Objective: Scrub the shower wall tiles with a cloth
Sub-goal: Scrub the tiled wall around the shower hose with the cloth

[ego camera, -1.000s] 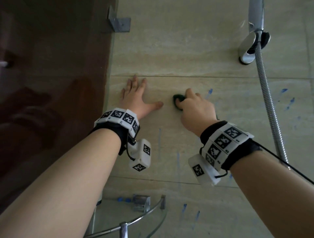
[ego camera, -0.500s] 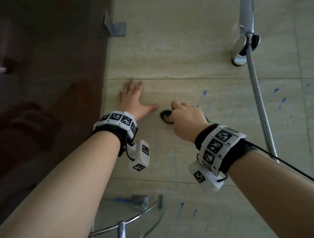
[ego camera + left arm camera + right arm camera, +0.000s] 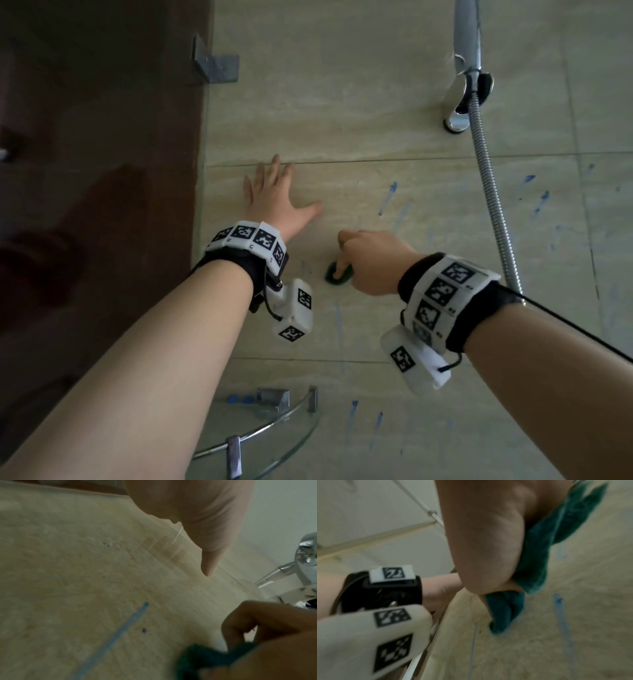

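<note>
Crumpled into a wad, a dark green cloth [image 3: 338, 272] presses against the beige wall tile [image 3: 428, 274], gripped by the right hand [image 3: 373, 262]. Left of it, the left hand [image 3: 279, 202] lies flat, fingers spread wide. Blue streaks [image 3: 392, 197] mark the tiles nearby.

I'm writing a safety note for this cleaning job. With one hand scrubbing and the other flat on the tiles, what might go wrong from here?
1. The left hand braces flat on the beige wall tiles; if they are wet, it may slide.
2. The right hand grips a bunched dark green cloth, little of it showing, so knuckles may scrape tile.
3. The blue streaks run toward the ribbed metal shower hose; wide strokes could knock it.
</note>
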